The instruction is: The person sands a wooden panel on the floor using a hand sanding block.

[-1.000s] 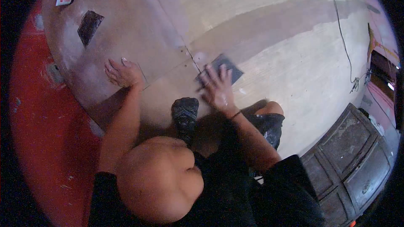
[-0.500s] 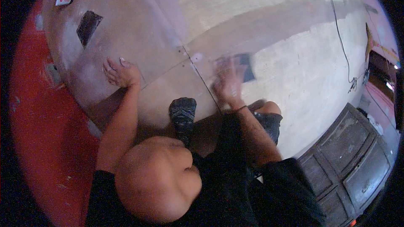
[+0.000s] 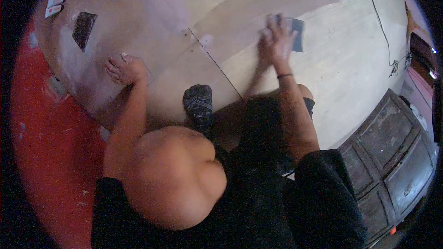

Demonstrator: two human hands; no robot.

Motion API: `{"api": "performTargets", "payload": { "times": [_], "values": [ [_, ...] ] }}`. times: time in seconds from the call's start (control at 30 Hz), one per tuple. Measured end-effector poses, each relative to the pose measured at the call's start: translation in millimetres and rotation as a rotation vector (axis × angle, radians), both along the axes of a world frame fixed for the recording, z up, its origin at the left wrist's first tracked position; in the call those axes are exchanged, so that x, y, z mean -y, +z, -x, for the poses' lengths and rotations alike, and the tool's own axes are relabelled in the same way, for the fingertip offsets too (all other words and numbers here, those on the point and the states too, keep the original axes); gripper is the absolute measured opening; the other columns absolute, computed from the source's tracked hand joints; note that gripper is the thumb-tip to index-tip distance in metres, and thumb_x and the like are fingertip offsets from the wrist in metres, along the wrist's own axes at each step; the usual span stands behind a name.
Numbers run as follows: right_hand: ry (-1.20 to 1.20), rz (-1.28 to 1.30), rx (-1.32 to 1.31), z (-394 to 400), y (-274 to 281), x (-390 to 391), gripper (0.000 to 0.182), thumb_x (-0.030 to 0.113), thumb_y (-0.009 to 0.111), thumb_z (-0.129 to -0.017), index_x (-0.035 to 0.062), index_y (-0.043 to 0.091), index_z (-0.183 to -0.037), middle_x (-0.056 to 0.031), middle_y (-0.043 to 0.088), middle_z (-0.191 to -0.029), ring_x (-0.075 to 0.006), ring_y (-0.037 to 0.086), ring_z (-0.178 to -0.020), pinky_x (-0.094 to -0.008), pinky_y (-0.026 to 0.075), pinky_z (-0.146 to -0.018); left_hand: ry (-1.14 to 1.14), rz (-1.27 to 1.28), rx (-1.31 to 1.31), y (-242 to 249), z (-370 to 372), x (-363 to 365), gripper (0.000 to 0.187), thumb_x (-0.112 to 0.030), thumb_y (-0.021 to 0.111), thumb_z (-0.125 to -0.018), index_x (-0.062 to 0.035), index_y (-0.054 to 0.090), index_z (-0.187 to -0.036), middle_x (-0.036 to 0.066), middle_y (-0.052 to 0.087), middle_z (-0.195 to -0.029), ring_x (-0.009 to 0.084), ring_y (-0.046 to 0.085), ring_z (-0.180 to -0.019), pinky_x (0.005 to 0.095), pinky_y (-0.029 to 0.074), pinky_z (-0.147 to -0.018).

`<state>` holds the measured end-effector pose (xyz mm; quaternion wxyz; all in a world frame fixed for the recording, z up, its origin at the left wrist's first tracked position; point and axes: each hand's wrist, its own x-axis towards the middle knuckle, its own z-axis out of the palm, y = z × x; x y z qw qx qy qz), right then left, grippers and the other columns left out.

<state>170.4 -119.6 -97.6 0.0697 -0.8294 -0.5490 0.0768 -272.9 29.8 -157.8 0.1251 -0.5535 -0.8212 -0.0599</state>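
Observation:
My right hand (image 3: 277, 41) lies flat with fingers stretched out on the pale, partly painted board. Beneath and just right of its fingers shows a dark blue-grey rectangular sheet (image 3: 298, 36), which looks like sandpaper; the hand covers part of it. My left hand (image 3: 125, 69) rests on the brownish side of the board, fingers a little apart and holding nothing. Its thumb has a whitish smear. Above it lies a second dark piece (image 3: 84, 30), apart from the hand.
Two white tubes (image 3: 55, 6) lie at the board's far left, beside the red floor (image 3: 60, 157). A black cable (image 3: 380, 23) runs down the right side. A dark panelled wooden door (image 3: 387, 143) is at lower right. My socked foot (image 3: 198, 103) stands on the board between my hands.
My right hand has slid away from me and to the right across the board, and the sheet has moved with it. My left hand stays on the board; the view has shifted slightly.

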Motion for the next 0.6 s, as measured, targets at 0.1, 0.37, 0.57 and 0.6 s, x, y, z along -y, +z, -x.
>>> {"api": "performTargets", "payload": {
  "times": [0.1,0.37,0.57,0.6],
  "values": [
    [-0.082,-0.116,0.07,-1.6,6.6,-15.1,0.054,0.033,0.064,-0.089,0.0205,0.055,-0.141,-0.0138,0.043,-0.152,-0.0402,0.042,-0.135,-0.0597,0.031,-0.109,-0.009,0.023,-0.016,-0.2,26.6,9.6,0.062,-0.04,0.05,-0.098,-0.01,0.038,-0.15,0.015,0.035,-0.156,0.0352,0.034,-0.142,0.0566,0.026,-0.114],
    [0.065,0.147,0.033,-24.6,70.7,-55.3,0.059,0.025,0.081,-0.068,0.0162,0.064,-0.124,-0.0115,0.064,-0.119,-0.0355,0.061,-0.102,-0.0485,0.047,-0.088,-0.153,-0.045,0.049,21.2,2.7,4.8,0.054,-0.036,0.052,-0.099,-0.0087,0.044,-0.145,0.013,0.038,-0.155,0.0317,0.033,-0.144,0.054,0.027,-0.115],
    [0.239,-0.014,-0.304,-27.6,119.3,-80.7,0.019,0.01,0.076,-0.071,0.0044,0.059,-0.079,-0.0125,0.06,-0.08,-0.0353,0.06,-0.08,-0.0419,0.049,-0.072,-0.066,0.095,-0.07,2.9,10.1,6.2,0.054,-0.035,0.053,-0.099,-0.0089,0.044,-0.145,0.01,0.037,-0.155,0.0308,0.032,-0.144,0.0528,0.027,-0.114],
    [0.265,-0.165,-0.274,-22.1,131.3,-82.7,0.015,0.004,0.072,-0.071,0.0049,0.058,-0.077,-0.0117,0.06,-0.081,-0.0351,0.059,-0.082,-0.0423,0.049,-0.072,-0.047,0.056,-0.051,3.5,3.6,0.5,0.054,-0.035,0.053,-0.099,-0.0089,0.044,-0.145,0.01,0.037,-0.155,0.0308,0.032,-0.144,0.0528,0.027,-0.114]
  ]
}}
